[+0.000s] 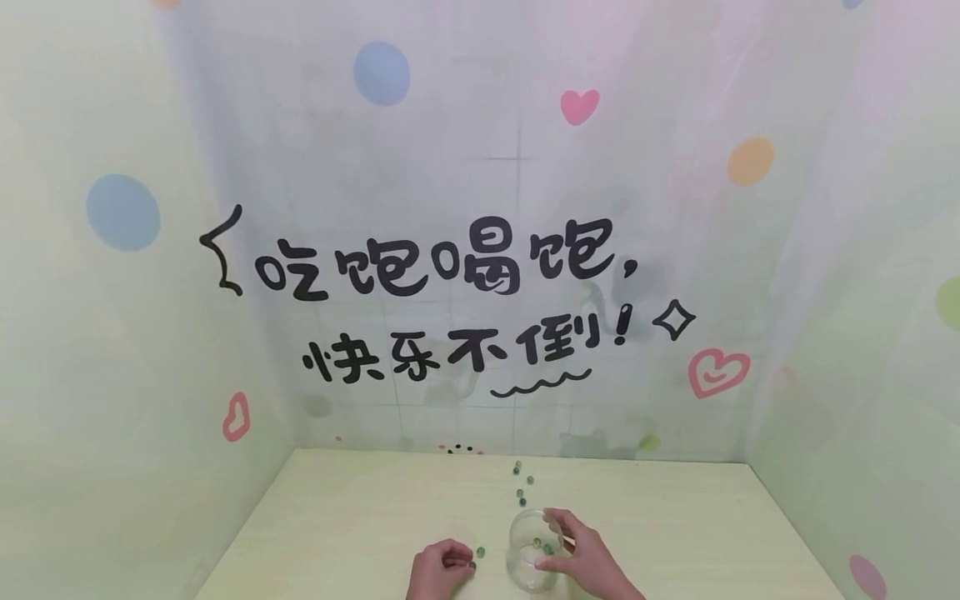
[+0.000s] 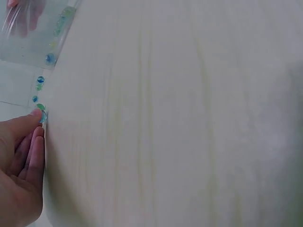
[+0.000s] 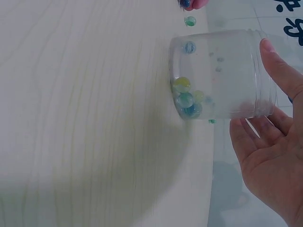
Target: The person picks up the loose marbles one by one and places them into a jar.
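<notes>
My left hand (image 1: 438,568) pinches a blue marble (image 2: 43,116) between thumb and fingertips, low over the table. A loose green marble (image 1: 481,552) lies just beside those fingertips, toward the jar. My right hand (image 1: 587,557) holds a clear jar (image 1: 521,575) from its right side, thumb and fingers around the upper part near the rim. Its mouth faces up; whether its base sits fully flat I cannot tell. Several marbles lie inside at the bottom, among them a yellow one (image 3: 182,85) and a blue-green one (image 3: 185,100).
Behind the jar, several more marbles (image 1: 530,480) lie scattered toward the back of the pale wooden table (image 1: 337,517). A printed curtain (image 1: 450,167) with black writing, hearts and dots encloses the back and both sides.
</notes>
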`<action>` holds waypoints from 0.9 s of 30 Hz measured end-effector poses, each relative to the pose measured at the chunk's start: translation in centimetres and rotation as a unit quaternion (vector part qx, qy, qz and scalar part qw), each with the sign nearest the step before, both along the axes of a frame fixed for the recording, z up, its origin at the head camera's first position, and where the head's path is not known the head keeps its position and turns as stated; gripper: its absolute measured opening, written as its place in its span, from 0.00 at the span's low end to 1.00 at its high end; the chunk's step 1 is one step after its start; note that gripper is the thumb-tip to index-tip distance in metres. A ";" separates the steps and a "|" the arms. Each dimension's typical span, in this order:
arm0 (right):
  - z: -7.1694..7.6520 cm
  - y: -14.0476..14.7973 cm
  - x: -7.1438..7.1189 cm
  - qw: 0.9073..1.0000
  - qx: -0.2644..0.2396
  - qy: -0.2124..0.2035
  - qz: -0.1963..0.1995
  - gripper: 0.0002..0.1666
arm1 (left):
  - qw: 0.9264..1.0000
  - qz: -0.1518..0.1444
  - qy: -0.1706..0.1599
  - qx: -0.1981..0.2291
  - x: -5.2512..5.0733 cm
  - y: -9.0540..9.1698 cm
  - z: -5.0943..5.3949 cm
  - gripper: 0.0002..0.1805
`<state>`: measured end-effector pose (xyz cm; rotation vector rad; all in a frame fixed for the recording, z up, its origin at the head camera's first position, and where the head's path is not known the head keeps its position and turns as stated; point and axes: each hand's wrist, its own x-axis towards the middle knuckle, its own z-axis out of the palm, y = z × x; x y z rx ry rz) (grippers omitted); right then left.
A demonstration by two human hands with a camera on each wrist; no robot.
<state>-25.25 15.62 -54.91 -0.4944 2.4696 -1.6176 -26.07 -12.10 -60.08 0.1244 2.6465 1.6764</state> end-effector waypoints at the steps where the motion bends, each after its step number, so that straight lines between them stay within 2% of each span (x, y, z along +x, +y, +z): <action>1: 0.0 0.0 0.0 1.000 0.000 0.001 0.001 0.42 | 1.000 0.000 0.003 -0.002 0.0 0.0 0.0 0.08; 6: -0.1 -0.2 -0.1 1.000 -0.005 0.005 0.003 0.42 | 1.000 -0.003 0.011 -0.014 -0.2 -0.2 0.0 0.08; 14: -0.1 -0.2 -0.1 1.000 -0.011 -0.013 0.002 0.44 | 1.000 -0.009 -0.004 -0.013 -0.2 -0.3 -0.3 0.08; 21: 0.2 0.2 0.1 1.000 -0.015 -0.020 -0.001 0.44 | 1.000 -0.014 -0.013 -0.003 -0.4 -0.2 -0.2 0.08; 27: 0.0 0.3 -0.1 0.999 -0.014 -0.029 -0.001 0.45 | 1.000 -0.009 -0.023 -0.015 -0.6 -0.2 -0.1 0.07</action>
